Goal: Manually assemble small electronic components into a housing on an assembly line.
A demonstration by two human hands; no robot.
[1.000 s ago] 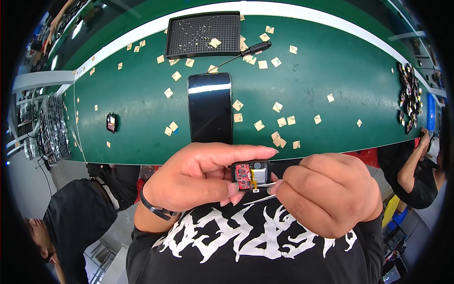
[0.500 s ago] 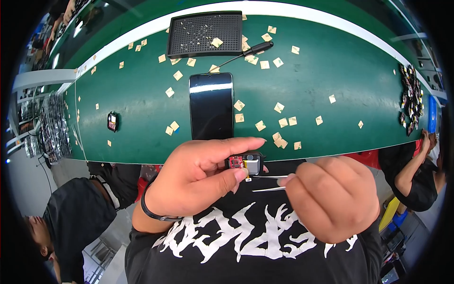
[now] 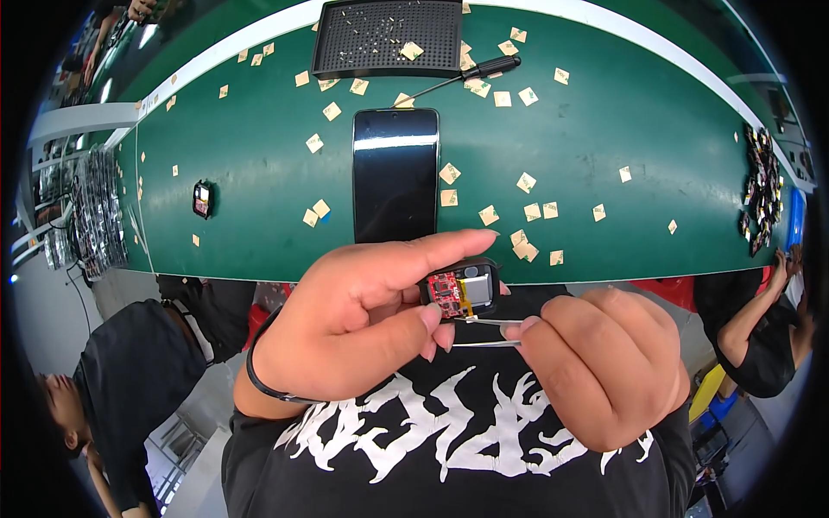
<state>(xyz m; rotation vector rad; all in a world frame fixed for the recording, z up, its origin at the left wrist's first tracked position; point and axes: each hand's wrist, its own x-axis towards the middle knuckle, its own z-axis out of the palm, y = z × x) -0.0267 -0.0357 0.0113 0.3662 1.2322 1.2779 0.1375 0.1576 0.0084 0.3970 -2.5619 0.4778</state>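
Observation:
Between the thumb and fingers of my left hand is an opened small black watch-like case. Inside it sit a red circuit board and a silver battery-like block, with a yellow flex strip at the lower edge. My right hand pinches a pair of metal tweezers, whose two arms are spread. The upper arm's tip is at the case's lower edge, by the flex strip; whether it grips anything is too small to tell.
A dark-screened phone lies on the green table beyond my left hand. Behind it are a screwdriver and a black tray. Beige squares lie scattered. Another small device is left; a dark pile sits right.
The case has moved slightly up and right and now tilts more toward view. The tweezers' tip has come to its lower edge. The table scene has shifted as the view moved.

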